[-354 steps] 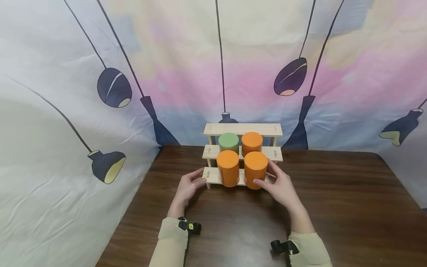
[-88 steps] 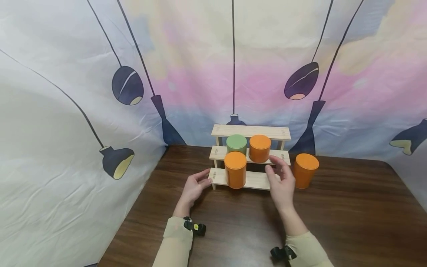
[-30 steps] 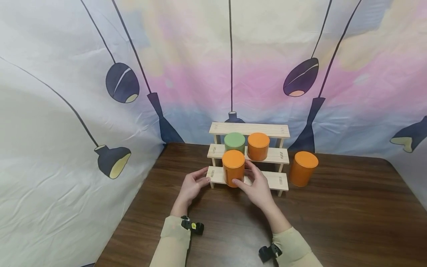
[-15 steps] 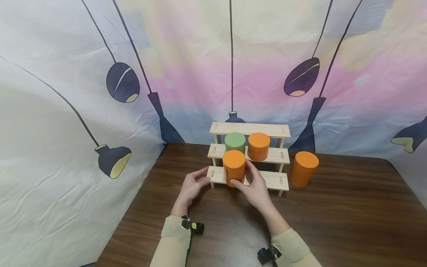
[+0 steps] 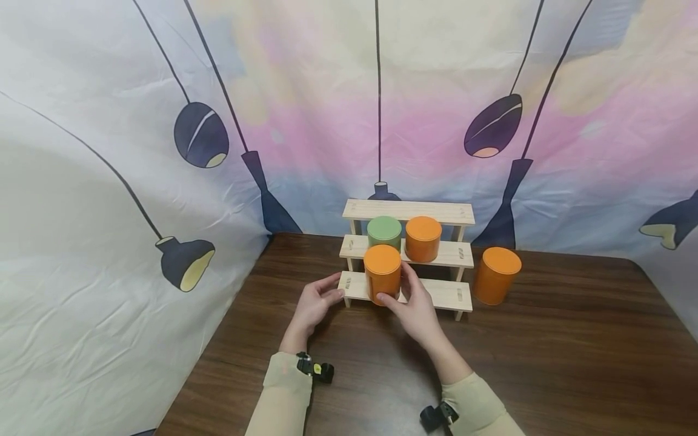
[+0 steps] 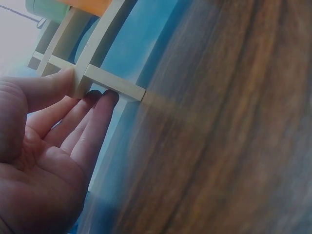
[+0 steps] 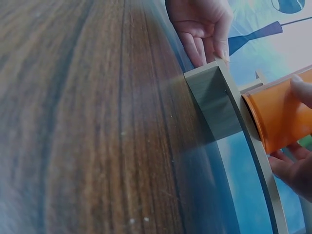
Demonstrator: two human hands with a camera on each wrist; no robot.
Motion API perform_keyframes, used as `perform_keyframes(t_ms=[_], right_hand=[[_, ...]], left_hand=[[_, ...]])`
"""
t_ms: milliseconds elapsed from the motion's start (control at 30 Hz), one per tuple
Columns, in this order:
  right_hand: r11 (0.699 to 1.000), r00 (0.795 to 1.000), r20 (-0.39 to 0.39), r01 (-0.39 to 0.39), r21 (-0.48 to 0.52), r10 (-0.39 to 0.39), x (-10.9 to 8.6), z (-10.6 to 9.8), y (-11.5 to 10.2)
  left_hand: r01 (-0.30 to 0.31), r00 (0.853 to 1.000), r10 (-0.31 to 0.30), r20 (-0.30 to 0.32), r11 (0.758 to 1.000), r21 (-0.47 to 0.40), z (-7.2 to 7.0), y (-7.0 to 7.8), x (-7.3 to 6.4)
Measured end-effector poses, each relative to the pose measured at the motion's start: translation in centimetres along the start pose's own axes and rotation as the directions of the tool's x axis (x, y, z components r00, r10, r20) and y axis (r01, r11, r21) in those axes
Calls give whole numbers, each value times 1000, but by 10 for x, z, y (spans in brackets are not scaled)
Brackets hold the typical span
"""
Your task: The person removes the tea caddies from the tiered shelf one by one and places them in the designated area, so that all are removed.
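A pale wooden three-step shelf [image 5: 444,292] stands on the table. My left hand [image 5: 313,307] grips the left end of its lowest step; in the left wrist view the thumb [image 6: 51,87] lies on top and the fingers reach below. My right hand [image 5: 417,309] holds an orange canister [image 5: 382,272] upright on that same step, thumb in front and fingers at its right side. In the right wrist view the canister [image 7: 280,117] appears tipped by the camera angle. On the middle step are a green canister [image 5: 384,230], partly hidden, and another orange canister [image 5: 423,239].
A third orange canister [image 5: 497,275] stands on the dark wooden table [image 5: 572,339], right of the shelf. Behind hangs a cloth backdrop [image 5: 322,121] printed with lamps. The shelf's top step [image 5: 409,211] bears nothing.
The orange canister from the lowest step's right side now stands on the table at right. My right hand has moved left to the remaining one there; over the last second it barely moves.
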State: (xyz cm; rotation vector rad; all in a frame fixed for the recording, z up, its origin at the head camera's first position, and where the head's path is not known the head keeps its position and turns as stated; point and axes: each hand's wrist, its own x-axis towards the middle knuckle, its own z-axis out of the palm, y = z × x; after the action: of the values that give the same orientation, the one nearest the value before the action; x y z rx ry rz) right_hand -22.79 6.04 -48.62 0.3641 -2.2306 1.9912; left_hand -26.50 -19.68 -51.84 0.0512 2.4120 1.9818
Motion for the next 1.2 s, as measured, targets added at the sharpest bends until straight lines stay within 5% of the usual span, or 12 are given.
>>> perform_keyframes(t_ms=[600, 1200], right_hand=[[999, 999, 22, 37, -26, -36, 0, 1, 0], [1000, 999, 43, -10, -11, 10, 0, 0, 1]], left_hand=[[1, 1000, -1, 6, 1000, -28, 0, 0, 0], [4, 1000, -4, 4, 1000, -19, 0, 5, -3]])
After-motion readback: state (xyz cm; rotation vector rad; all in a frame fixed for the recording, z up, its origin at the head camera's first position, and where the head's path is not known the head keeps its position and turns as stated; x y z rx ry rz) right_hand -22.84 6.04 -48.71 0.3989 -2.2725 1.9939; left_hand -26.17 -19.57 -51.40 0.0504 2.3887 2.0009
